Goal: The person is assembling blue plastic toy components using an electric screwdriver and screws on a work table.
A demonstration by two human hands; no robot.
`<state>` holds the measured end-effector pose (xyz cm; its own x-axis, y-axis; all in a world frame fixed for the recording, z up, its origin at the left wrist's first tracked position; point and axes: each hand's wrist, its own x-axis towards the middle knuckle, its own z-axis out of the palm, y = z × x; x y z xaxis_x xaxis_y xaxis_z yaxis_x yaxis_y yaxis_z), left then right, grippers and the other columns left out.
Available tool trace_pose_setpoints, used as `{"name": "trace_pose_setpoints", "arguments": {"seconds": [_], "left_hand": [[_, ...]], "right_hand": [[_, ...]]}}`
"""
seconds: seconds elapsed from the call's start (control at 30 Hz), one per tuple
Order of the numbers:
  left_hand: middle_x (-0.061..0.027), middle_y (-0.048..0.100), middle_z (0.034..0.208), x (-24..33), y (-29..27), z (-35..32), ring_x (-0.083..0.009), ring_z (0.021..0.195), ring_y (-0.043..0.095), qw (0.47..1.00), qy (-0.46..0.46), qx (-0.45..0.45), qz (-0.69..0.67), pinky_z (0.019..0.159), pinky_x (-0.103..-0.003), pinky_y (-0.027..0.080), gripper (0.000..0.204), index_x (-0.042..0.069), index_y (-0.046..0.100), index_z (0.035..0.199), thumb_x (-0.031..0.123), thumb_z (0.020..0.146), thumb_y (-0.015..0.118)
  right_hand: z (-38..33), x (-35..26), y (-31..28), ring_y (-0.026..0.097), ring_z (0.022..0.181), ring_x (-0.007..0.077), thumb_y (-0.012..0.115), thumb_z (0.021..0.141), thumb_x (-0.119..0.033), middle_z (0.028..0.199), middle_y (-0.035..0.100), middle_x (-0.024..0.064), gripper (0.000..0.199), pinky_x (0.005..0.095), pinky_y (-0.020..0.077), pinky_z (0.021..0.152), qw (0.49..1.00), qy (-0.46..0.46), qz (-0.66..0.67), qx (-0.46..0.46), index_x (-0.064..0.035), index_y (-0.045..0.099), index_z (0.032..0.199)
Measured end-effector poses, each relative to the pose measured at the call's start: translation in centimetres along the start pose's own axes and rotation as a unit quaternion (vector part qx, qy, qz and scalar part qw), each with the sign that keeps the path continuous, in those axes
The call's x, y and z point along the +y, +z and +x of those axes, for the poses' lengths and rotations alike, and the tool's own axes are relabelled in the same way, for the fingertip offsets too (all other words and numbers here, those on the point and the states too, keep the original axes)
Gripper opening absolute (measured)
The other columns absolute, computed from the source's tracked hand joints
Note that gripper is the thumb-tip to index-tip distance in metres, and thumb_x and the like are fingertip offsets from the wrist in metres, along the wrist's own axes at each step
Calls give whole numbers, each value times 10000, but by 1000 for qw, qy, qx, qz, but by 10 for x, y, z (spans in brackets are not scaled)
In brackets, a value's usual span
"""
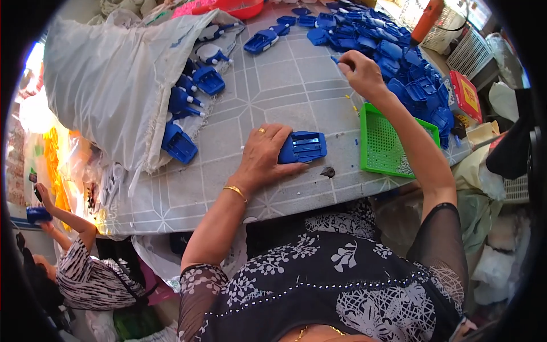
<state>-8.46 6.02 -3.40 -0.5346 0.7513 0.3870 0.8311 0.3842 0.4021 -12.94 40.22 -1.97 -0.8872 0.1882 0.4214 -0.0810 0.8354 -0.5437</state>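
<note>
My left hand (265, 151) lies on the table around a blue plastic housing (305, 156), steadying it against the tabletop. The housing's open slotted compartment faces up, with shiny metal strips inside. Farther off and to the right, my right hand (362, 74) is raised at the edge of a heap of blue plastic parts (393, 51). Its fingers are pinched together, and a small blue piece (334, 58) shows at their tips. Below my right forearm sits a green perforated basket (364, 157) with small metal bits in one corner. A small dark object (327, 171) lies near the housing.
A whitish sack (114, 85) on the left spills blue-and-white units (182, 102). An orange power tool (427, 23) hangs at upper right, near a red box (464, 94) and white crates (470, 57). Another person (97, 273) works at lower left, holding a blue item.
</note>
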Motion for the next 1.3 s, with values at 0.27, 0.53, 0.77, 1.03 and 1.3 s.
{"name": "trace_pose_setpoints", "arguments": {"seconds": [0.27,0.53,0.77,1.03,1.3], "left_hand": [[-91,688,1212,-8,11,4,-145,1068,631,830,-171,162,-505,874,-304,504,495,-2,585,1366,268,979,737],[-26,724,1099,-19,-20,-7,-86,969,658,752,-184,8,-633,819,-237,525,313,23,700,1228,205,978,747],[-46,722,1103,-14,-26,-8,-102,997,662,740,-173,-47,-649,858,-250,533,378,-6,699,1222,224,935,789],[-198,640,1319,-11,0,-13,-385,1219,584,999,2,31,-31,1062,-464,450,871,14,616,1361,476,684,910],[-187,651,1274,-14,7,-12,-374,1150,616,999,-6,22,-38,997,-451,503,794,8,642,1303,439,691,907]], "right_hand": [[-92,-116,8,640,973,114,718,992,-159,1041,680,32,222,266,514,897,776,156,580,-190,-11,656,1145],[-83,-123,-15,595,1286,239,801,911,-266,1560,480,147,602,390,528,1035,870,-122,353,-321,-55,559,1420],[-77,-139,-28,641,1184,356,833,805,-129,1376,623,122,470,432,553,982,867,-375,165,-283,-107,659,1241],[-116,-107,-20,672,1112,332,869,799,-195,1245,668,146,471,419,554,917,950,-260,90,-150,-48,664,1197],[-129,-97,-13,647,1165,352,855,804,-188,1270,659,144,497,440,528,984,958,-226,42,-170,-57,658,1241]]}}
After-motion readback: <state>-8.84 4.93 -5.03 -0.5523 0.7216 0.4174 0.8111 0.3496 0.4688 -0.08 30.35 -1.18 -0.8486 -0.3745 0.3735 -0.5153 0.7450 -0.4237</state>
